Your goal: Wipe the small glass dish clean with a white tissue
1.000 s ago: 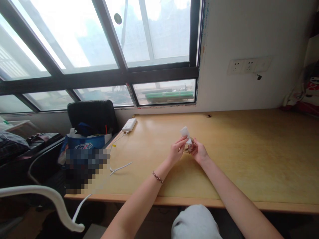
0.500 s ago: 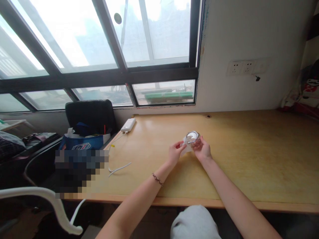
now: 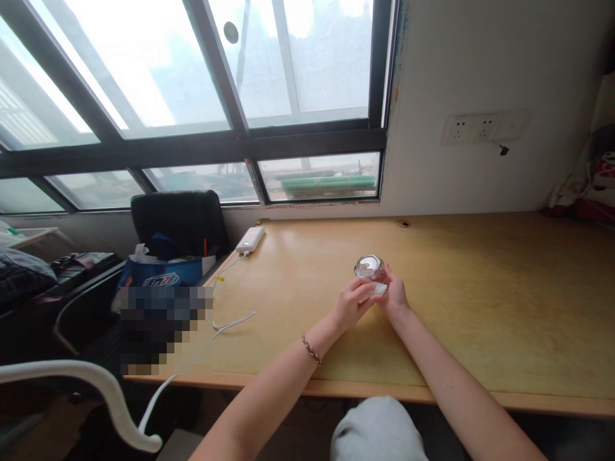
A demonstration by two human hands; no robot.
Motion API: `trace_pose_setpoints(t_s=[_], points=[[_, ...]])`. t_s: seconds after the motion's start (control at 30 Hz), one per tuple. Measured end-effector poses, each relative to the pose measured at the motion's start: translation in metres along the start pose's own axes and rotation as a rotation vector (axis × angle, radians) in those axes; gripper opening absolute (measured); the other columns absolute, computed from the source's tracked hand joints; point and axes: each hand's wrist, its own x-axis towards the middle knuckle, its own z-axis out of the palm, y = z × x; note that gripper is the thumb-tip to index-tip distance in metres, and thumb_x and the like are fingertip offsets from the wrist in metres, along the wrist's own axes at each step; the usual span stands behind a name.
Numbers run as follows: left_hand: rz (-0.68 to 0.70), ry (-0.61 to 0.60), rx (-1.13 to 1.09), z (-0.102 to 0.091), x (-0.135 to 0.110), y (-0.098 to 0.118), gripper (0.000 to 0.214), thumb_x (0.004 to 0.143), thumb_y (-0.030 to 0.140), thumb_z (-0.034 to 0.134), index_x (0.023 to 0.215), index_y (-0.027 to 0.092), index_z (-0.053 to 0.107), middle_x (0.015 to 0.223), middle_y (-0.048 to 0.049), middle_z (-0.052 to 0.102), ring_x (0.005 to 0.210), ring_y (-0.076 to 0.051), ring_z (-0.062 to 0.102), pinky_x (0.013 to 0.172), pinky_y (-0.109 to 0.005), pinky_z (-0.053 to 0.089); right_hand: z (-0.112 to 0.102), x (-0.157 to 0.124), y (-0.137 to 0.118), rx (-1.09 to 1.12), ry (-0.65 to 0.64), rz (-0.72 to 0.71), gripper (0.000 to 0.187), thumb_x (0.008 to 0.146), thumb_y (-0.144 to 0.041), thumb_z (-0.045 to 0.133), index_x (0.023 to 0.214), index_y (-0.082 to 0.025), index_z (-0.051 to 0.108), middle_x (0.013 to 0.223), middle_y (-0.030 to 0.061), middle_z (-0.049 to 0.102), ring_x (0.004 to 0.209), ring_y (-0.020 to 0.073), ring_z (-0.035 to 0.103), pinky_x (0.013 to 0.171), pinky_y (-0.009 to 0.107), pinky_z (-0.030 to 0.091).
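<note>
A small round jar-like container (image 3: 369, 266) with a shiny silvery top and clear, faceted sides is held above the desk. My right hand (image 3: 394, 292) wraps round its right side and underside. Pinched in the fingers of my left hand (image 3: 354, 299) is a white tissue (image 3: 379, 289), pressed against the near side of the container. Part of the container's lower side is hidden behind my fingers and the tissue. A braided bracelet (image 3: 311, 349) circles my left wrist.
The wooden desk (image 3: 480, 307) stretches below my hands. A white power bank (image 3: 250, 239) with a cable (image 3: 235, 324) lies at its left edge. To the left stand a black chair (image 3: 177, 218) and a blue bag (image 3: 163, 274). Wall sockets (image 3: 473, 128) are at right.
My left hand has moved right with the tissue, from the container's left side to its near side. The shiny top has tilted slightly and shifted a little left.
</note>
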Motion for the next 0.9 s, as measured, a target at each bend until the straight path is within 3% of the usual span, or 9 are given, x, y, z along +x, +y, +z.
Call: trace_pose_setpoints(t_s=[0.13, 0.3, 0.4, 0.53, 0.73, 0.9], points=[[-0.040, 0.082, 0.030, -0.001, 0.001, -0.002, 0.019, 0.082, 0.023, 0.042, 0.092, 0.017, 0.057, 0.086, -0.0075, 0.055, 0.079, -0.013, 0.053, 0.070, -0.024, 0.044, 0.001, 0.000, -0.003, -0.040, 0.006, -0.055, 0.013, 0.075, -0.028, 0.051, 0.065, -0.019, 0.055, 0.063, -0.0008, 0.061, 0.057, 0.0125, 0.056, 0.054, 0.025, 0.046], [-0.300, 0.337, 0.070, -0.007, 0.008, -0.013, 0.013, 0.079, 0.027, 0.048, 0.083, 0.018, 0.056, 0.077, -0.0031, 0.055, 0.067, -0.010, 0.052, 0.061, -0.020, 0.042, 0.004, -0.002, -0.004, -0.019, 0.005, -0.054, 0.010, 0.076, -0.024, 0.051, 0.068, -0.020, 0.056, 0.053, -0.0039, 0.056, 0.042, 0.0086, 0.046, 0.044, 0.022, 0.040], [-0.391, 0.420, 0.057, -0.013, 0.011, -0.016, 0.013, 0.077, 0.028, 0.050, 0.078, 0.017, 0.055, 0.075, -0.0019, 0.055, 0.067, -0.011, 0.052, 0.059, -0.020, 0.041, 0.007, -0.005, 0.000, -0.039, -0.035, -0.002, 0.010, 0.075, -0.023, 0.053, 0.067, -0.018, 0.057, 0.057, -0.0030, 0.058, 0.044, 0.0076, 0.047, 0.043, 0.020, 0.039], [-0.309, 0.348, 0.030, -0.015, 0.011, -0.011, 0.010, 0.077, 0.025, 0.050, 0.077, 0.016, 0.055, 0.079, -0.0027, 0.053, 0.070, -0.010, 0.052, 0.061, -0.019, 0.041, 0.007, -0.006, 0.004, -0.050, -0.066, -0.003, 0.013, 0.075, -0.023, 0.053, 0.063, -0.017, 0.056, 0.060, -0.0017, 0.059, 0.049, 0.0077, 0.049, 0.048, 0.020, 0.040], [-0.102, 0.149, 0.000, -0.009, 0.008, 0.002, 0.010, 0.078, 0.020, 0.046, 0.080, 0.017, 0.055, 0.082, -0.0050, 0.052, 0.076, -0.011, 0.051, 0.066, -0.022, 0.042, 0.001, -0.002, 0.001, -0.048, 0.007, -0.051, 0.014, 0.074, -0.023, 0.053, 0.060, -0.018, 0.052, 0.055, -0.0039, 0.055, 0.045, 0.0072, 0.046, 0.045, 0.020, 0.037], [-0.074, 0.079, -0.025, -0.012, 0.009, 0.005, 0.009, 0.078, 0.018, 0.044, 0.078, 0.016, 0.053, 0.082, -0.0057, 0.052, 0.075, -0.012, 0.051, 0.066, -0.023, 0.041, 0.001, -0.003, 0.004, -0.127, -0.039, -0.081, 0.015, 0.072, -0.024, 0.055, 0.058, -0.018, 0.051, 0.052, -0.0040, 0.052, 0.044, 0.0073, 0.043, 0.043, 0.020, 0.035]])
